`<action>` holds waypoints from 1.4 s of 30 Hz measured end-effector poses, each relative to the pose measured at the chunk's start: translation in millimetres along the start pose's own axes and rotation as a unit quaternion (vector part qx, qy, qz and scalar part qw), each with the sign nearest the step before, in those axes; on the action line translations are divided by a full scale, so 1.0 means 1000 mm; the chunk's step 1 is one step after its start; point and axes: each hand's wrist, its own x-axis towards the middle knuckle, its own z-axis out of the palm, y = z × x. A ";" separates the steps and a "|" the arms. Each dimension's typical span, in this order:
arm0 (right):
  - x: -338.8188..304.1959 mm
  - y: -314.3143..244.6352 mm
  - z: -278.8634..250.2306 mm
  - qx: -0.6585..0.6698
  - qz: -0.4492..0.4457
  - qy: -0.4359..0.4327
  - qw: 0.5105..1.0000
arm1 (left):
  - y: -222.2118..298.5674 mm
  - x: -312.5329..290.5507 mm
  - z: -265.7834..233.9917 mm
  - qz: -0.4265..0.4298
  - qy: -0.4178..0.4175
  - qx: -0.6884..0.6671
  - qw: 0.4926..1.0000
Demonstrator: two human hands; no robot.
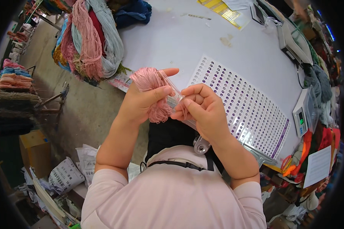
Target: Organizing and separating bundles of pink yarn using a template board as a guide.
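1. Head view, from where I stand: a pink thread skein [149,79], held left of the white dotted sheet [240,110]. Probably light, soft, slippery, easily tangled; best grasped round its thick middle.
2. Left hand [145,98]: curled around the skein, index finger extended.
3. Right hand [205,107], by the sheet's left edge: nearly closed, pinching stretched strands [174,87].

Print [67,172] on bag [61,182], digits [301,118] on scale [297,110]

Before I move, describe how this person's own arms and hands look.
The left hand and right hand are ungloved, with no watch or bracelet visible. The left sleeve and right sleeve are short, plain and pale pink.
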 end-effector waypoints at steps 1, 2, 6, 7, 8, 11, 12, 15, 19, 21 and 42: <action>0.000 0.000 -0.001 -0.002 -0.001 0.000 1.000 | 0.001 0.000 0.000 -0.001 0.003 -0.004 1.000; 0.000 0.001 -0.001 -0.010 -0.005 -0.004 1.000 | 0.001 0.000 0.000 -0.002 0.005 -0.007 1.000; -0.001 0.001 0.000 -0.022 -0.019 -0.011 1.000 | 0.001 0.000 -0.002 -0.003 -0.004 -0.018 1.000; -0.001 0.001 0.000 -0.023 -0.019 -0.011 1.000 | 0.001 0.001 -0.003 -0.003 -0.007 -0.019 1.000; -0.001 0.002 0.000 -0.016 -0.023 -0.011 1.000 | 0.001 0.000 -0.004 -0.002 -0.008 -0.020 1.000; 0.000 0.002 0.000 -0.021 -0.033 -0.014 0.999 | 0.000 0.003 -0.004 0.004 -0.003 -0.014 1.000; 0.000 0.002 -0.001 -0.033 -0.042 -0.015 0.998 | 0.000 0.002 -0.004 0.003 -0.001 -0.015 1.000; -0.001 0.003 -0.001 -0.032 -0.037 -0.011 0.999 | 0.003 0.000 -0.002 -0.004 -0.008 -0.016 1.000; -0.003 -0.001 0.004 -0.045 -0.019 0.011 0.999 | 0.003 0.000 -0.005 -0.012 -0.014 -0.030 0.999; -0.003 0.001 0.003 -0.043 -0.027 0.022 0.998 | 0.002 0.001 -0.004 -0.017 -0.023 -0.034 0.999; 0.018 0.011 -0.005 -0.200 -0.068 0.009 0.977 | 0.000 -0.006 0.000 0.057 -0.041 0.062 0.996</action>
